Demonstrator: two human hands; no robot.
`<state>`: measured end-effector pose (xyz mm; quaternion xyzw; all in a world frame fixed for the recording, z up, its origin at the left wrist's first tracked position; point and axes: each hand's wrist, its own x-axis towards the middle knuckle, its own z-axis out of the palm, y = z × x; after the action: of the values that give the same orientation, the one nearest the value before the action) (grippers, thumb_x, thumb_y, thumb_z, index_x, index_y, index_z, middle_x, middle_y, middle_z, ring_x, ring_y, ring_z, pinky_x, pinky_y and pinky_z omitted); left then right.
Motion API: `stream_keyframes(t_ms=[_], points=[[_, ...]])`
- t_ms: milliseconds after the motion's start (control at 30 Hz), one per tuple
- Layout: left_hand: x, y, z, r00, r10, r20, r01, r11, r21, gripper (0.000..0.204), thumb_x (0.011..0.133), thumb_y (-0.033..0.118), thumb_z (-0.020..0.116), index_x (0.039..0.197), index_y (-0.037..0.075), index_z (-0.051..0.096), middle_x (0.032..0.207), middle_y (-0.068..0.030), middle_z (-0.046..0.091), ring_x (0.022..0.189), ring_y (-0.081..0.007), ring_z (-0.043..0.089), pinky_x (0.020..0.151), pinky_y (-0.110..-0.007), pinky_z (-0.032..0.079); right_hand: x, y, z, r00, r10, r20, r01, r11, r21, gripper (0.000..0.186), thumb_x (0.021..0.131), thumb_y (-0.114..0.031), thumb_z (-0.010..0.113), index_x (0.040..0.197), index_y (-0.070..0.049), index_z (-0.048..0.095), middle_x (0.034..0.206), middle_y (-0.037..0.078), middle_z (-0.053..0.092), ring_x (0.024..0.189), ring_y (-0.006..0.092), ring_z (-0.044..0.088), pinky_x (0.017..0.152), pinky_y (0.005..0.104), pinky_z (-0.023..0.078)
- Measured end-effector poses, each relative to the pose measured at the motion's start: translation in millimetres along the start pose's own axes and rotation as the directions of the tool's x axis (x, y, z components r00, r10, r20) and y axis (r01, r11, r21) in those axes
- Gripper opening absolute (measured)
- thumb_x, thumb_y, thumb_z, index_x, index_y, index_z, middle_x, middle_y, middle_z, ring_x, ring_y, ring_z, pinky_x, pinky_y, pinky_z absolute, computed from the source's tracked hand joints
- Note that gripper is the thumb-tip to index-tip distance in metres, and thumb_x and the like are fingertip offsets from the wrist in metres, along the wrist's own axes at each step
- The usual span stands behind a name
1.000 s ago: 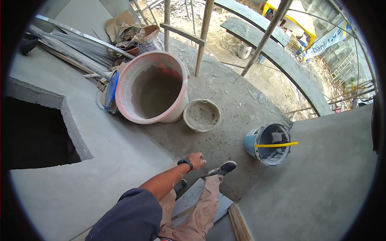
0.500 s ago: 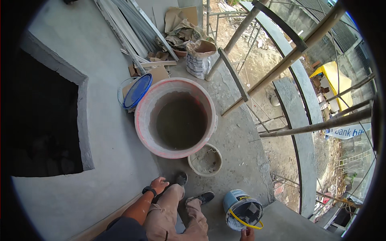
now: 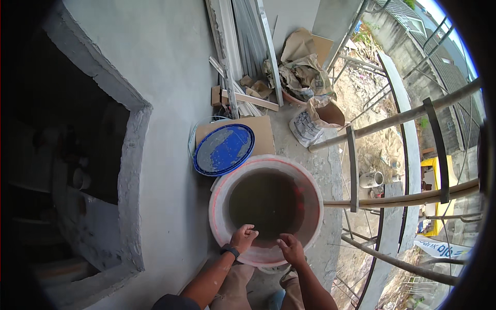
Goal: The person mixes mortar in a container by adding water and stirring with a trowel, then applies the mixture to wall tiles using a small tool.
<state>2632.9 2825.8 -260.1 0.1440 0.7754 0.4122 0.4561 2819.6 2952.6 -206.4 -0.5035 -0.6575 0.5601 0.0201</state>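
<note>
A large round whitish tub (image 3: 318,206) with a pink-red tinge round its rim stands right in front of me, holding murky grey-brown liquid (image 3: 263,204). My left hand (image 3: 244,238), with a dark watch on the wrist, hangs over its near rim, fingers loosely bent and nothing visible in them. Beside it, my right hand (image 3: 292,249) is over the same rim, fingers half curled and apart, also with nothing visible in them. A small grey bucket (image 3: 274,269) shows only a sliver below the tub. Between my legs a bit of a light blue pail (image 3: 276,299) shows.
A blue lid (image 3: 225,149) smeared grey leans beside cardboard (image 3: 262,129). Behind are a paper sack (image 3: 310,126), crumpled brown paper (image 3: 302,72) and metal profiles (image 3: 248,41). A wall opening (image 3: 132,191) lies left; scaffold poles (image 3: 403,199) border the drop at right.
My right hand has left the light blue pail with the yellow handle and come over the tub. My left hand has moved forward to the tub's rim. My view has shifted toward the tub.
</note>
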Motion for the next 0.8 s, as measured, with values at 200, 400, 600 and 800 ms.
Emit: stream_keyframes(t_ms=[200,400,600,800], points=[[124,-43,54,0.996,-0.060,-0.061,0.082,0.865,0.495,0.042,0.080,0.031,0.070,0.112,0.005,0.062,0.100,-0.0176,0.068,0.095,-0.0352,0.064,0.084,-0.042,0.052,226,51,48,0.953,0.128,0.276,0.019,0.881,-0.473,0.047,0.088,-0.041,0.057,0.113,-0.002,0.062,0.101,0.020,0.066,0.097,0.0382,0.062,0.087,0.0435,0.048],[210,-135,103,0.959,-0.119,-0.258,0.267,0.692,0.671,0.048,0.079,0.040,0.068,0.115,0.009,0.060,0.106,-0.0159,0.065,0.099,-0.0323,0.063,0.087,-0.043,0.051,343,142,153,0.997,0.080,-0.001,-0.079,0.979,-0.188,0.043,0.090,-0.040,0.055,0.110,-0.003,0.062,0.107,0.019,0.064,0.098,0.0329,0.062,0.089,0.0410,0.047],[181,-180,137,0.842,-0.489,-0.228,0.538,0.793,0.286,0.055,0.081,0.047,0.064,0.122,0.012,0.056,0.114,-0.0122,0.061,0.104,-0.0284,0.059,0.091,-0.041,0.048,317,177,173,0.940,0.188,0.284,-0.170,0.981,-0.088,0.053,0.092,-0.046,0.048,0.122,-0.003,0.054,0.117,0.021,0.058,0.109,0.0336,0.056,0.096,0.0442,0.042],[169,-102,152,0.780,-0.623,-0.059,0.380,0.545,-0.747,0.061,0.083,0.054,0.060,0.130,0.015,0.051,0.121,-0.0084,0.058,0.110,-0.0246,0.055,0.096,-0.040,0.045,237,97,112,0.838,0.279,0.469,-0.273,0.958,-0.082,0.064,0.095,-0.052,0.042,0.134,-0.002,0.046,0.126,0.022,0.053,0.120,0.0343,0.049,0.103,0.0474,0.037]])
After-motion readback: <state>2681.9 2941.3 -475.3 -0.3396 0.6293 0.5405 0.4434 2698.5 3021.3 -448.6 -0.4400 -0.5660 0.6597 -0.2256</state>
